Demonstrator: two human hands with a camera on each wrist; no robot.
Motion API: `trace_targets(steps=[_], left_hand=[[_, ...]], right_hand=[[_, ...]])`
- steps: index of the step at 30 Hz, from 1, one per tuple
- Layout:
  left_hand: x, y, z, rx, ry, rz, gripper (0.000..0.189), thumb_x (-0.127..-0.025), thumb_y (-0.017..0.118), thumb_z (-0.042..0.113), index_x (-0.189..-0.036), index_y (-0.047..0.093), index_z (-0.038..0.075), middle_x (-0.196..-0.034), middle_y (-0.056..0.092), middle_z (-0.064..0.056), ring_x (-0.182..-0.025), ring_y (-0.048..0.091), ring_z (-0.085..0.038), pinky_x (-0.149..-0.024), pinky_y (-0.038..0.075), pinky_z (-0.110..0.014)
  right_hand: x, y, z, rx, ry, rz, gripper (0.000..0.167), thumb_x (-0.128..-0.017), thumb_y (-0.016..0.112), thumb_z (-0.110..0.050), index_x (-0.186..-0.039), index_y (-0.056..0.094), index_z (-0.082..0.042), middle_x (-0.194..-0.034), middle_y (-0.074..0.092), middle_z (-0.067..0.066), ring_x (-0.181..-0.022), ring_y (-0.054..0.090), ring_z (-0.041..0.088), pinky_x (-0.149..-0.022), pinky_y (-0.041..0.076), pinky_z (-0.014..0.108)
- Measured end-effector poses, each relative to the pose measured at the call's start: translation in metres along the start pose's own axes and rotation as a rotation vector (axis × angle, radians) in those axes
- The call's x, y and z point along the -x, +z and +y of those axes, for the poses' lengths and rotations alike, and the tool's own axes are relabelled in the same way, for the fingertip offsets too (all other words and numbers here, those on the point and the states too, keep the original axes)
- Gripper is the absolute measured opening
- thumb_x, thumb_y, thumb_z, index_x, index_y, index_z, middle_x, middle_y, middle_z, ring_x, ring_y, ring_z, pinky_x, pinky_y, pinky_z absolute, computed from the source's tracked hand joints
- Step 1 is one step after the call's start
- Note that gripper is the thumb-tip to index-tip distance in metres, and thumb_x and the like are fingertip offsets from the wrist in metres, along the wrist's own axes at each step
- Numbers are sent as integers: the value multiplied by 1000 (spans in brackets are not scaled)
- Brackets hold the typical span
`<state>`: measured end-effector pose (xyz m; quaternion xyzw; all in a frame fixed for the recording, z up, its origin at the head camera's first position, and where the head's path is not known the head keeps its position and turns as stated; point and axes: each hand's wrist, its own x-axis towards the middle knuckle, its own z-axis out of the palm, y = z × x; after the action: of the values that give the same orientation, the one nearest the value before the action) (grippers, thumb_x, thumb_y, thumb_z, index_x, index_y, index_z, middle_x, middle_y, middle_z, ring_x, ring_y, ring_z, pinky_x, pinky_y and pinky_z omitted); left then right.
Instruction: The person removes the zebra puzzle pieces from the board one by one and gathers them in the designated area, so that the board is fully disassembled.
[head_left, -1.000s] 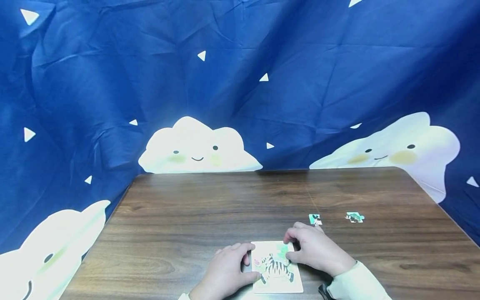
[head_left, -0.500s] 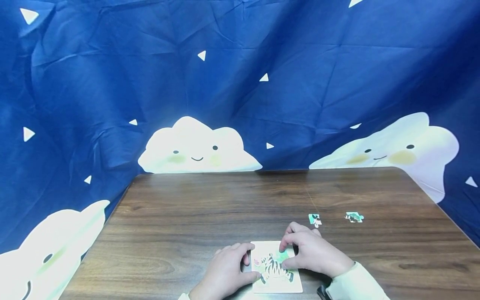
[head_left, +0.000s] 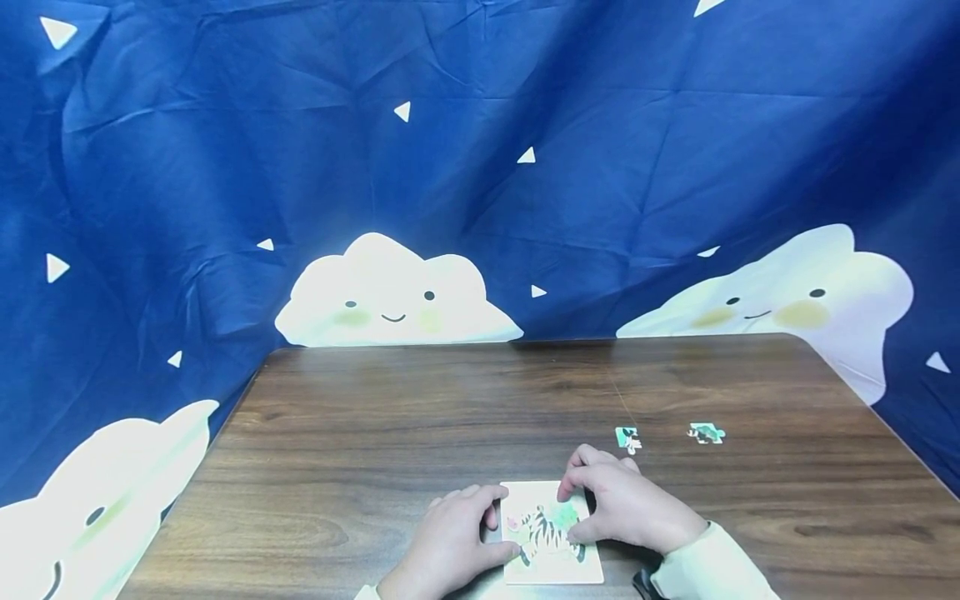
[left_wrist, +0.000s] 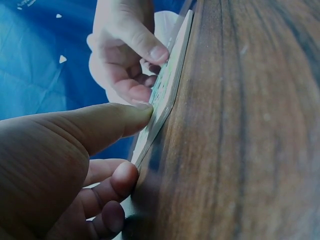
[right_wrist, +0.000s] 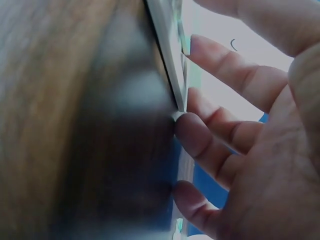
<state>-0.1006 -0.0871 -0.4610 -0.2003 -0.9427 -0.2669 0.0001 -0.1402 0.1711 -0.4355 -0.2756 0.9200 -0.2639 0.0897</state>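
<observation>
A blue backdrop [head_left: 450,167] hangs behind the bench [head_left: 375,417]; toward the bench's near edge lies a puzzle board [head_left: 553,572]. The left hand [head_left: 450,540] grips its side; the right hand [head_left: 633,507] seems to pinch a green piece [head_left: 566,515], probably light, stiff, best taken by its rim.

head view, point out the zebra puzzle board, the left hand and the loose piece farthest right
Zebra puzzle board [head_left: 553,573]: head view, pale lower border.
Left hand [head_left: 452,542]: head view, back of the hand.
Loose piece farthest right [head_left: 706,433]: head view, middle of its printed face.
</observation>
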Motion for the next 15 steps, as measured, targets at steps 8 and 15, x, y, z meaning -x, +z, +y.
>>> trace_targets(steps=[8, 15], left_hand=[[0, 0, 0, -5, 7, 8, 60, -73, 80, 49, -122, 67, 18, -80, 46, 23, -77, 46, 1, -76, 39, -30], [1, 0, 0, 4, 18, 12, 60, -72, 80, 49, -122, 67, 18, -80, 47, 23, -75, 45, 1, -75, 39, -30]], right_hand=[[2, -3, 2, 20, -15, -6, 31, -63, 84, -21, -85, 65, -33, -99, 47, -16, -97, 47, 10, -80, 32, 41], [1, -2, 1, 74, -20, 4, 29, -62, 81, -19, -81, 64, -31, -96, 46, -15, -91, 47, 8, -79, 31, 40]])
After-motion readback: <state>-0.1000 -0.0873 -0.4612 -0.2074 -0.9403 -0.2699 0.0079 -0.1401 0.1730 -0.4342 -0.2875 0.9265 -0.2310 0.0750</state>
